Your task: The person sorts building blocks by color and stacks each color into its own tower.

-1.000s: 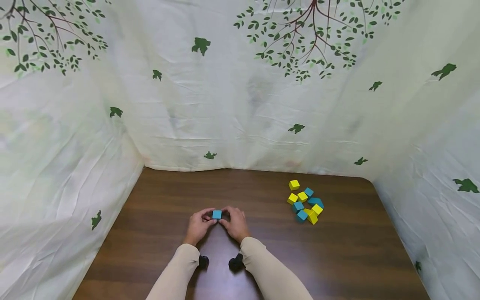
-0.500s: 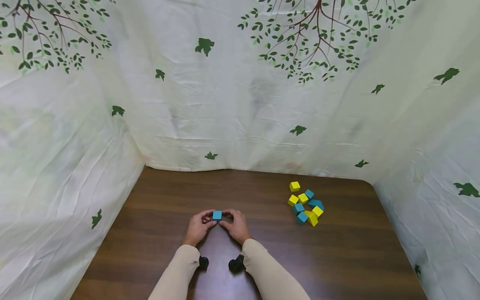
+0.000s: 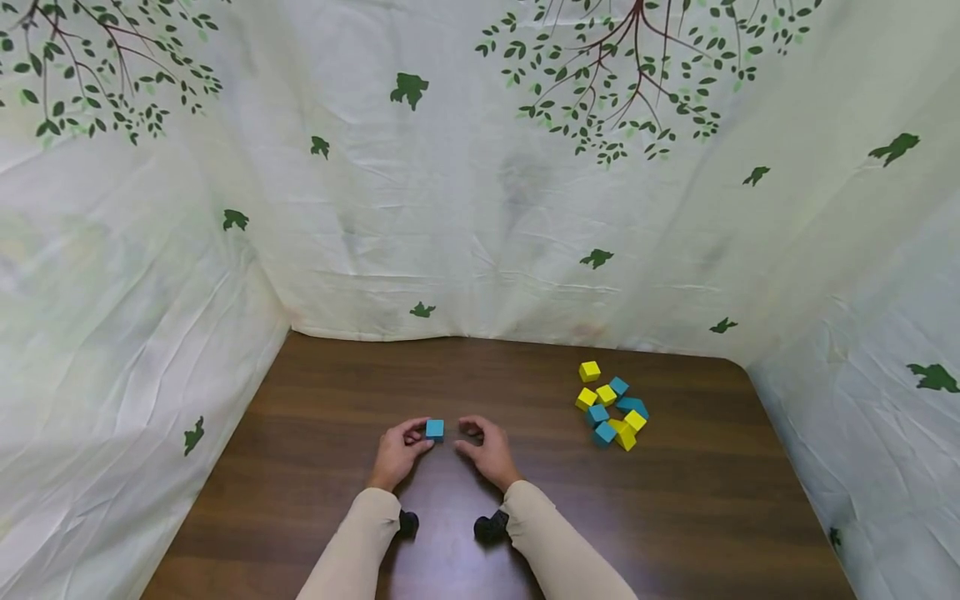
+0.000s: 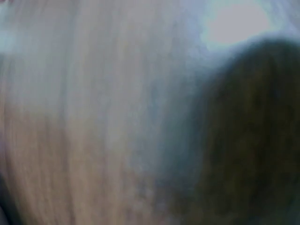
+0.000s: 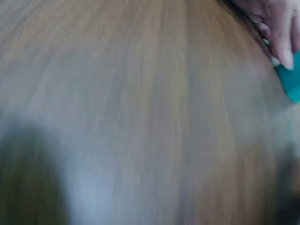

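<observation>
Near the middle of the wooden table, a small blue cube (image 3: 435,429) sits at the fingertips of my left hand (image 3: 396,457). Thumb and forefinger close in on its left side, pinching it. My right hand (image 3: 489,454) stands a short way to the cube's right, fingers and thumb loosely curved with a gap between them and nothing held. In the right wrist view, the cube (image 5: 292,80) shows teal at the right edge, with fingers of the left hand (image 5: 280,28) against it. The left wrist view is blurred and shows mostly table surface.
To the right on the wooden table (image 3: 697,500) lies a loose group of several yellow and blue blocks, among them a yellow cube (image 3: 589,372) at the back and a blue wedge-like block (image 3: 632,406). A white cloth (image 3: 480,208) with printed leaves hangs behind the table.
My right hand has let go of the blue cube and moved a little to the right. The left hand and the cube have stayed in place.
</observation>
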`<state>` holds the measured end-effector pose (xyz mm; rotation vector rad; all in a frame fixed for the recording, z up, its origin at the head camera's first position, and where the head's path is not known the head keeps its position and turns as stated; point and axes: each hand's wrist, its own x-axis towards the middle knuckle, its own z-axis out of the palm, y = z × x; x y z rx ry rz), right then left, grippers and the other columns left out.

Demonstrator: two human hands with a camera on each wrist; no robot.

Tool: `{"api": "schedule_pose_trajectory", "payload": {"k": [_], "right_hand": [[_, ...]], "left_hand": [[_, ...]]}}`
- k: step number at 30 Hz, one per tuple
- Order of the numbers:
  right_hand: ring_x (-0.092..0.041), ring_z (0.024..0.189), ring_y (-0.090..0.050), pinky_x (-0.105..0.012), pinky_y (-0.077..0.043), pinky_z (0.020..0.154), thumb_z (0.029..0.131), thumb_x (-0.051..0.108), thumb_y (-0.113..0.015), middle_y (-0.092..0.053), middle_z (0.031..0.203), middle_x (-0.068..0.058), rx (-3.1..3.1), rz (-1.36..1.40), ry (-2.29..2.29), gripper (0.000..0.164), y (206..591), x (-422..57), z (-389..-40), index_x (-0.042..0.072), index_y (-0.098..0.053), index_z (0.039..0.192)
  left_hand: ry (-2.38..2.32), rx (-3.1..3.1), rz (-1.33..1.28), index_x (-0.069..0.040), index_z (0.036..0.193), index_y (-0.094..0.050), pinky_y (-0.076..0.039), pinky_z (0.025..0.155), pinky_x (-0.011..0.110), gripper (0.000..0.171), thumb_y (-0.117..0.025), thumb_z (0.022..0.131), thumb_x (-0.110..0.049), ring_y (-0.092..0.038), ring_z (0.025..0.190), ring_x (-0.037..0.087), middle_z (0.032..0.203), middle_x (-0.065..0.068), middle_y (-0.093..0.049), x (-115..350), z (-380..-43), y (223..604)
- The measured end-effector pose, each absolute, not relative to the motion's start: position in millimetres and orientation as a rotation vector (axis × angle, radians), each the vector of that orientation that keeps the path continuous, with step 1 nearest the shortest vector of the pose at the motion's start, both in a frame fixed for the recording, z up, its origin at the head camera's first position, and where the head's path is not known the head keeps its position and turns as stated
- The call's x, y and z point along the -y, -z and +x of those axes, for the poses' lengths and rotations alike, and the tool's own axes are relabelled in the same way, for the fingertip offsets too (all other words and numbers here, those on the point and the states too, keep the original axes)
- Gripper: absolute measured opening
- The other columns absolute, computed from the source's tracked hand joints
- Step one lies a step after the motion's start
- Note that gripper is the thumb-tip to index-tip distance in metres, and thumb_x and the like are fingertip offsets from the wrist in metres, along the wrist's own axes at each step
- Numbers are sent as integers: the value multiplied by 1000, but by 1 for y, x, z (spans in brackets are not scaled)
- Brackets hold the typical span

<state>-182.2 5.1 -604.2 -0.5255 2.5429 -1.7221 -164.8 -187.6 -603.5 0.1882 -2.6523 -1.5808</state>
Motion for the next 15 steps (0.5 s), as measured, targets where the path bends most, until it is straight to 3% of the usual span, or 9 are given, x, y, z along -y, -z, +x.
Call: {"api": "schedule_pose_trajectory", "payload": {"k": [7,15], "right_hand": [[-29,96,-63,-40,-50,83,83,6,-74,-68,107,-12,-2634,-493,1682,32,593,-45,-182,0,-66,114],[-27,98,-58,-46,-49,85,84,13,-75,-66,111,-7,-2840,-196,1588,34,578,-105,-177,8,-66,116]], "left_hand": [[1584,2659,199,-1,113,-69,-44,73,26,34,-75,80,1,-54,81,19,86,7,-61,187,-164,602],[1578,2670,203,-1,114,-69,-45,73,26,35,-76,80,0,-55,82,19,86,7,-62,186,-165,604]]}}
